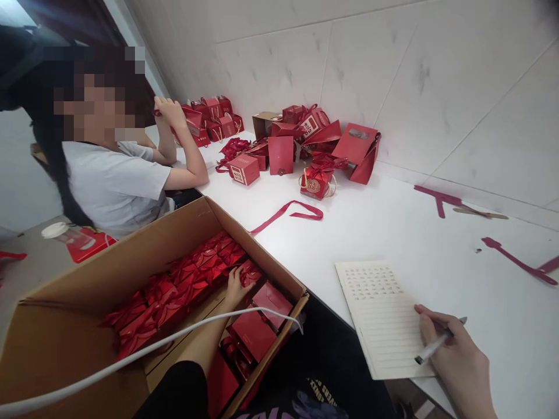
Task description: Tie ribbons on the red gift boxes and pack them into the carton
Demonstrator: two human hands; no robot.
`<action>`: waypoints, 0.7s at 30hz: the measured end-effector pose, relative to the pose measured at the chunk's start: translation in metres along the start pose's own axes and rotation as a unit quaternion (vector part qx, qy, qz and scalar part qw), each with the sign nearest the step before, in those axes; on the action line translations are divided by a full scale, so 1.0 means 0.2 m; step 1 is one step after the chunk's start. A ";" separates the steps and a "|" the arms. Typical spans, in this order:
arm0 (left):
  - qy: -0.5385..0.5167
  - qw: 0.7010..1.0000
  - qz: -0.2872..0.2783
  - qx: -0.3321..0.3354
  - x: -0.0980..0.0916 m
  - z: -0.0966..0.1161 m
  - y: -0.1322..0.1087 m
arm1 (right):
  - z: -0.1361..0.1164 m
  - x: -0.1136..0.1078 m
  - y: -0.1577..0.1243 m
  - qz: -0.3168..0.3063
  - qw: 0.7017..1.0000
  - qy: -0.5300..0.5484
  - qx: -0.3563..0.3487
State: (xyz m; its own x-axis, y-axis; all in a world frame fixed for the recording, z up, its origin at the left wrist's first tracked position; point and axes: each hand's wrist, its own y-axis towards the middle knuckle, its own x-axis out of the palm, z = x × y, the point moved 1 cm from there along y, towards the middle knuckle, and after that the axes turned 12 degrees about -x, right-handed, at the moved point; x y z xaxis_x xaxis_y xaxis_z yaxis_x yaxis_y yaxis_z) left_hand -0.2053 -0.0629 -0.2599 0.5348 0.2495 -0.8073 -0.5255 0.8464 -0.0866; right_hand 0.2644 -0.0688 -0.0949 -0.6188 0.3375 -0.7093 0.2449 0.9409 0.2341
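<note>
Inside a large cardboard box [109, 256], my left hand [236, 288] has its fingers curled over a small red gift box [251, 271] at the end of a row. Rows of red gift boxes with ribbon bows [187, 270] fill the far side there, and plainer red boxes [253, 334] lie along the near side. My right hand [463, 358] holds a pen [437, 346] between its fingers. Its thumb and forefinger rest at the right edge of a lined notebook [388, 331], which has handwriting on its upper part. The notebook overhangs the white table's near edge.
On the white table [375, 227] lie a pile of red gift boxes and bags [305, 137], a loose ribbon [288, 209] and dark red strips [519, 262]. A white cable [152, 343] crosses the cardboard box. A co-worker [117, 180] sits at left, hands raised.
</note>
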 end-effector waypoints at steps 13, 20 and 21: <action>0.123 0.990 -0.034 0.061 -0.01 0.07 -0.06 | 0.01 -0.01 0.00 -0.011 0.999 -0.039 0.004; 0.188 0.979 -0.056 0.052 -0.02 0.13 -0.09 | 0.00 -0.01 0.00 -0.005 1.000 -0.029 0.008; 0.196 0.978 -0.060 0.047 -0.03 0.14 -0.08 | 0.00 -0.01 0.00 -0.007 0.999 -0.029 0.012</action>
State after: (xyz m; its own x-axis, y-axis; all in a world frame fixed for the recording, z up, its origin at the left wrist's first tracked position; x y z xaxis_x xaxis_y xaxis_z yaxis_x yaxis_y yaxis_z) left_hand -0.1810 -0.0655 -0.2380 0.2850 -0.0370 -0.9578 -0.4017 0.9027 -0.1544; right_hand 0.2649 -0.0687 -0.0936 -0.5785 0.3221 -0.7494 0.2553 0.9441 0.2086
